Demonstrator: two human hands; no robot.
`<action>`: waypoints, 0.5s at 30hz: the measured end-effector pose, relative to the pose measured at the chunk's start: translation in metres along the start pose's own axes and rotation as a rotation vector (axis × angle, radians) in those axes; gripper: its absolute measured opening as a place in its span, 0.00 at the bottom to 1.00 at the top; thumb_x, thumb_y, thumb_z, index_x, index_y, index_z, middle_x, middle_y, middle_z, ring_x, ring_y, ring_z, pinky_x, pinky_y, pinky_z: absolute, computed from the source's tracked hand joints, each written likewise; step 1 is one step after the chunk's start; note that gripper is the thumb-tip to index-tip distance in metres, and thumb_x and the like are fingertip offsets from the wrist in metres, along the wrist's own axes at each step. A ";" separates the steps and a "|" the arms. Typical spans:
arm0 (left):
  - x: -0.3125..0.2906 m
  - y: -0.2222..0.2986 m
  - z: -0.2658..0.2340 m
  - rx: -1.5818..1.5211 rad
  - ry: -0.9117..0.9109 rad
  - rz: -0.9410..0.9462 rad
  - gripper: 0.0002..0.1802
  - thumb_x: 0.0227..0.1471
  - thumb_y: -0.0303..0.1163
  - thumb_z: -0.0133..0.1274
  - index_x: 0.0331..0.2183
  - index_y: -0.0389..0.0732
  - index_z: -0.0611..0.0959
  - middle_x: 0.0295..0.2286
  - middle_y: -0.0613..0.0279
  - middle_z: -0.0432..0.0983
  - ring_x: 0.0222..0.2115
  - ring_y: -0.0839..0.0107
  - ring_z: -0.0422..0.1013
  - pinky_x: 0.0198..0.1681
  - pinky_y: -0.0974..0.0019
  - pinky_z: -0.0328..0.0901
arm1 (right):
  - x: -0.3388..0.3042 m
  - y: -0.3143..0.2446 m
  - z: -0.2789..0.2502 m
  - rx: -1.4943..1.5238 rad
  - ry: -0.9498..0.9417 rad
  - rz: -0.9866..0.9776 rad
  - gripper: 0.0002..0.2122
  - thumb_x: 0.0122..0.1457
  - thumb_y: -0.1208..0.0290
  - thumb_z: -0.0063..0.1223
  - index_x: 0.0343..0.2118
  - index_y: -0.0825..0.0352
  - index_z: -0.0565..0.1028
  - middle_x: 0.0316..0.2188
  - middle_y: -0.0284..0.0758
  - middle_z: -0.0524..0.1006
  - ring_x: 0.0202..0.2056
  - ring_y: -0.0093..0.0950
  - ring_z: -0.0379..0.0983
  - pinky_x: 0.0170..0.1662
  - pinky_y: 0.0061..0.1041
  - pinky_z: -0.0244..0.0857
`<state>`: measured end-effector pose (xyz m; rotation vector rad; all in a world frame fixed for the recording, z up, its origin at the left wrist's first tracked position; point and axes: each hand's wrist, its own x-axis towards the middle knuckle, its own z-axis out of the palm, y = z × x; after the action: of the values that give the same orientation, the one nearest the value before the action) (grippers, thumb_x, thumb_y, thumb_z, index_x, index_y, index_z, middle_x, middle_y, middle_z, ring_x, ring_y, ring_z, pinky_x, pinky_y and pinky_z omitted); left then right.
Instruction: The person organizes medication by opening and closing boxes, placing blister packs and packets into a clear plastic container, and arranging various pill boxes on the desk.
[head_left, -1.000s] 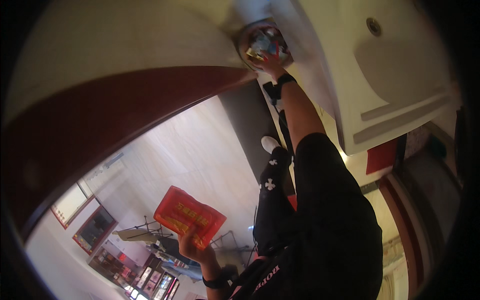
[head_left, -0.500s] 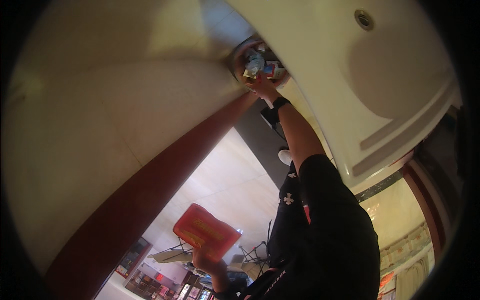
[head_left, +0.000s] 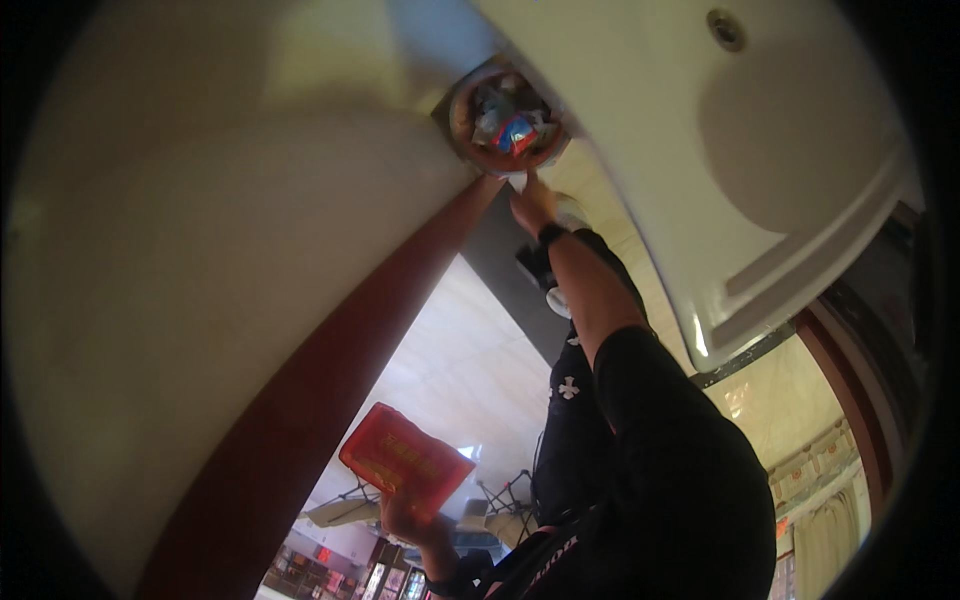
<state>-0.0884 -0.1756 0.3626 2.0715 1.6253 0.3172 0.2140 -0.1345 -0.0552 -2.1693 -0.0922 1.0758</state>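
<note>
My left hand (head_left: 408, 515) is closed on the lower edge of a flat red packet (head_left: 408, 458) with yellow print, held out at the lower left. At the end of my outstretched arm, my right hand (head_left: 535, 203) is at the near rim of a round waste bin (head_left: 462, 125). Its fingers look closed beside a small white patch at the rim, but what they grip is too small to make out. Inside the bin lie crumpled pale plastic and a blue-and-red wrapper (head_left: 516, 135).
A white washbasin or tub (head_left: 640, 110) with a drain fills the upper right beside the bin. On the left runs a pale wall (head_left: 250, 230) with a dark red door frame (head_left: 330, 400). A grey threshold strip (head_left: 510, 280) crosses the floor; folding chairs stand beyond.
My right hand has drawn back from inside the bin to its near rim. The blue-and-red wrapper now lies uncovered among the rubbish. The red packet has shifted slightly left.
</note>
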 end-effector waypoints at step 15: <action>-0.005 0.062 -0.003 -0.429 -0.363 0.827 0.11 0.46 0.23 0.59 0.35 0.41 0.81 0.33 0.53 0.79 0.34 0.62 0.77 0.36 0.68 0.70 | -0.409 -0.080 -0.232 0.538 -0.526 -0.649 0.12 0.62 0.67 0.48 0.43 0.71 0.75 0.27 0.37 0.77 0.29 0.23 0.74 0.35 0.23 0.68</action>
<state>-0.0383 -0.1905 0.3970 2.1772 0.3878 0.4707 0.1328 -0.3485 0.3634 -1.2065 -0.6223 1.0845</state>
